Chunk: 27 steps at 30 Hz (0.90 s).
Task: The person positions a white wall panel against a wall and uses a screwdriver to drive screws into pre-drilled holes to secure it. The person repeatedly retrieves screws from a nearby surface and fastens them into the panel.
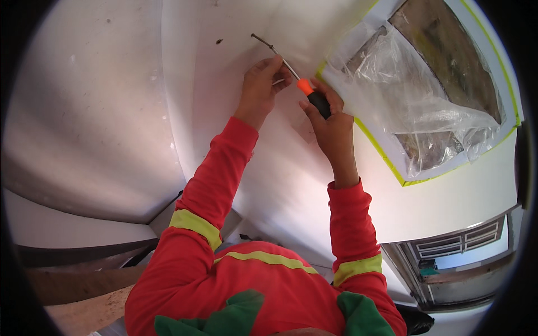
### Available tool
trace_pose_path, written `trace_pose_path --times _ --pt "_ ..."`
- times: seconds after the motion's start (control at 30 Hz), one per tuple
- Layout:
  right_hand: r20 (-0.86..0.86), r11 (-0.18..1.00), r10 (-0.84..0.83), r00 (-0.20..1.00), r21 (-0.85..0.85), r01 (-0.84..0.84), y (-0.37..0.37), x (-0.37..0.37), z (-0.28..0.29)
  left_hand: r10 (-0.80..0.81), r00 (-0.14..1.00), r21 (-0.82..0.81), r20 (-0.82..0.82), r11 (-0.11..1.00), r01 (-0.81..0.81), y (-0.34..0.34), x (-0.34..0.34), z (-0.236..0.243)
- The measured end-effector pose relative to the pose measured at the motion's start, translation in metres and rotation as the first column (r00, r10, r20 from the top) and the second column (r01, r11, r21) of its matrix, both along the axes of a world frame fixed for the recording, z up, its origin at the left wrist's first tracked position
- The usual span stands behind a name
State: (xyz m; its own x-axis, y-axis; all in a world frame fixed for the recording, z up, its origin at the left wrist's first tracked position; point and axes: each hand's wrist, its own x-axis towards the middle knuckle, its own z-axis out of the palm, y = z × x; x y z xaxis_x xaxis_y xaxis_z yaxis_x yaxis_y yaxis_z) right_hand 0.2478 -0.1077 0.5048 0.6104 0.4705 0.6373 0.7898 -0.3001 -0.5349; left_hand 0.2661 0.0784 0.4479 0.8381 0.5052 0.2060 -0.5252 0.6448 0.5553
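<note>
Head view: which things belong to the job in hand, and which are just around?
Seemingly part of the job: screwdriver in the right grip; apparent screw at its tip; pale panel.

Just around: clear plastic sheeting; yellow-green tape; slatted window, lower right.

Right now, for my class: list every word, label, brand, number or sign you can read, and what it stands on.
None can be read.
Screwdriver: any marking is too small to tell.
Red top, yellow tape, clear plastic: no lettering shows.
</note>
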Motion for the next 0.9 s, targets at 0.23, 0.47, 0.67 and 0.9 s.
trace_pose_path --times 0.23,0.47,0.67,0.9 --pt "0.394 0.971 0.012 0.919 -0.222 0.083 -0.003 0.008 0.003 -0.051 0.999 0.014 0.002 0.999 0.051 0.000 -0.005 0.006" --pt "-0.535 0.998 0.068 0.842 0.034 -0.059 -0.019 0.010 -0.001 -0.010 1.000 -0.026 0.028 1.000 0.010 -0.004 -0.001 0.002" --pt "0.567 0.917 -0.154 0.809 -0.223 0.331 -0.010 0.001 -0.004 -0.047 0.995 -0.045 0.084 0.998 0.051 -0.010 0.000 0.003" --pt "-0.662 0.973 0.191 0.725 0.223 -0.053 -0.015 0.000 0.005 -0.004 0.994 -0.041 0.111 0.999 0.008 -0.003 0.003 0.001"
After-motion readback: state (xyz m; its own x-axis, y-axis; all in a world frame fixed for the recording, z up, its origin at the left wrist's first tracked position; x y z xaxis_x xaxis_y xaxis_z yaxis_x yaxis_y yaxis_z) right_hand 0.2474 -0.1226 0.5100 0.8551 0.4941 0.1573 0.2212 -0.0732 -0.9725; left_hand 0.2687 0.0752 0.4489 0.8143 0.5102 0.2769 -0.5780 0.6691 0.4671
